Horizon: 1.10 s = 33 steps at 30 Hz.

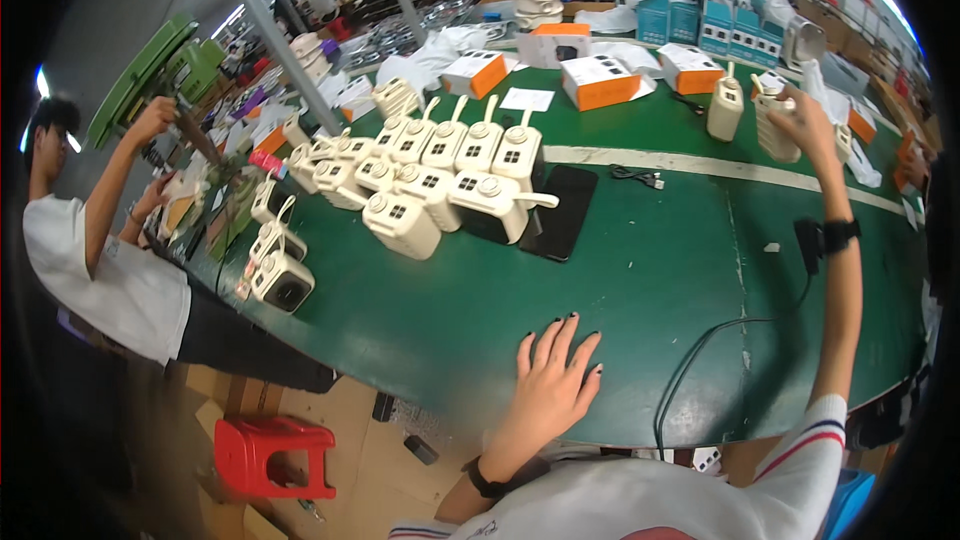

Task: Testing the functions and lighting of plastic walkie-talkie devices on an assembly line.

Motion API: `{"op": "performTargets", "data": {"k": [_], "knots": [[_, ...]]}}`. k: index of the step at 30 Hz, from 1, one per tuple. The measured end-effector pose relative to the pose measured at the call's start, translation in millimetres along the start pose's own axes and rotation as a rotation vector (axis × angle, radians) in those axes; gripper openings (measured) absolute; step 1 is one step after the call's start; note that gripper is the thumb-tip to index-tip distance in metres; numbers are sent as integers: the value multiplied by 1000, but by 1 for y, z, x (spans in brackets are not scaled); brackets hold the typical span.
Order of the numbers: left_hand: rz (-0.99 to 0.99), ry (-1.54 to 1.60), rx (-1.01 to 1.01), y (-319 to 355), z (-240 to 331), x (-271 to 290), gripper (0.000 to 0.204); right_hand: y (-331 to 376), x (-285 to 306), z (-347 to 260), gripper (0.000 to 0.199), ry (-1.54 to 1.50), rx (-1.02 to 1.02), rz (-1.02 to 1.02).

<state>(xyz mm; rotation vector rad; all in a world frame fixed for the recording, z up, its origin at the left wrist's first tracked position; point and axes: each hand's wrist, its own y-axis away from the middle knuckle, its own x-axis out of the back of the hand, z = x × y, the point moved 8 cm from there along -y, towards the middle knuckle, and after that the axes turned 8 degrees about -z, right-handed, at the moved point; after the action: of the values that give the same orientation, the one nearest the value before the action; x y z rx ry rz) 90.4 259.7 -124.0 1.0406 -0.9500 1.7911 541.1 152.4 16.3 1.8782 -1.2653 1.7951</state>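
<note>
My left hand (553,380) lies flat on the green tabletop near its front edge, fingers spread, holding nothing. My right arm stretches to the far right, where my right hand (803,126) is closed round the upper part of a cream boxy device (776,137). Its grip partly hides that device. Just left of it stands a similar cream device (726,110) with a strap loop on top. Many more such devices (402,224), with loops and four-square dark panels, crowd together left of centre. A black phone-like slab (563,212) lies flat beside them.
A short black cable (637,177) lies near the white line; a longer black cord (690,362) runs off the front edge. Orange-and-white boxes (600,82) and blue boxes (716,28) line the back. At left, another person (110,270) works at a green machine (155,75).
</note>
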Motion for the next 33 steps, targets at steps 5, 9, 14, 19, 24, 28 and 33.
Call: {"op": "performTargets", "data": {"k": [5, 9, 14, 19, 24, 28, 33], "knots": [[25, 8, -17, 3, 0, 3, 40, 56, 16, -79, 42, -302, 280, -154], [34, 60, -63, 7, 0, 14, 41, 117, -2, -155, 43, -436, 373, -228], [451, 151, 31, 33, -53, 77, 45, 178, -14, -193, 40, -482, 491, -234], [791, -255, 389, 101, -200, 170, 60, 214, -16, -212, 38, -544, 550, -227], [737, -137, 414, 142, -325, 231, 71, 233, -16, -226, 45, -392, 627, -254], [668, -251, 406, 125, -320, 231, 47, 241, -17, -234, 46, -417, 590, -303], [576, -8, 594, 103, -255, 199, 53, 248, -11, -256, 40, -337, 727, -356]]}}
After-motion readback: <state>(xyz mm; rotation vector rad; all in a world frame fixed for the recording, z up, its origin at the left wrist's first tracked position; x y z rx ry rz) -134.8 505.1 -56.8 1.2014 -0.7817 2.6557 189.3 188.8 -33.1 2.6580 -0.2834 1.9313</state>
